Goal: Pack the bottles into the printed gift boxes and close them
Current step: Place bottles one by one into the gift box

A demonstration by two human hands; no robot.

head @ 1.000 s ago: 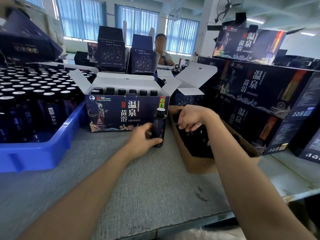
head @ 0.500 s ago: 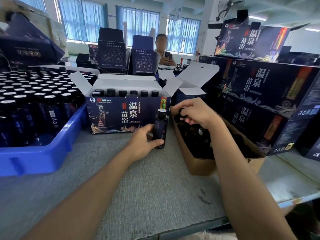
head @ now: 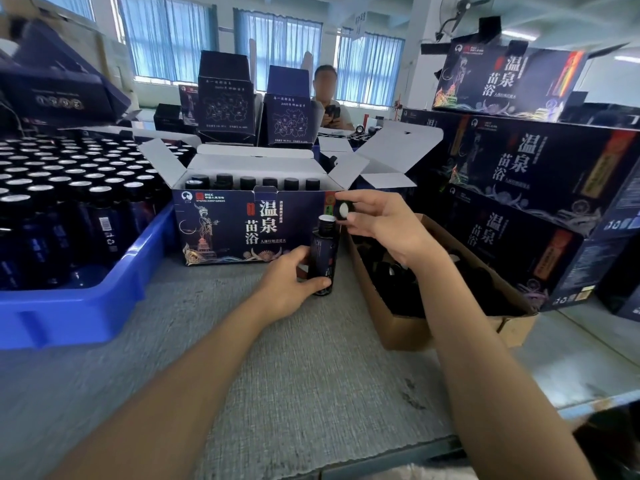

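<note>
We see the left hand [head: 289, 287] wrapped round the lower body of a dark bottle [head: 325, 249], thumb across its front. The bottle stands upright on the grey table [head: 311, 393], just in front of the right end of the open gift box [head: 242, 230]. At one o'clock from the bottle's neck the right hand [head: 384, 230] pinches a small black cap [head: 344, 210] between thumb and fingertips, pale inner face turned towards us, just above the mouth and apart from it. The mouth looks bare, though blur leaves us unsure. Inside the gift box, flaps raised, a row of capped bottles [head: 247, 183] stands along the back wall. At nine o'clock from the box sits a blue crate [head: 86, 313] crowded with more upright bottles. At three o'clock a brown carton [head: 408, 327] holds dark items we cannot make out, below the right wrist. At two o'clock closed printed boxes [head: 540, 174] are stacked, and at twelve o'clock a seated person [head: 327, 98] is across the room.
</note>
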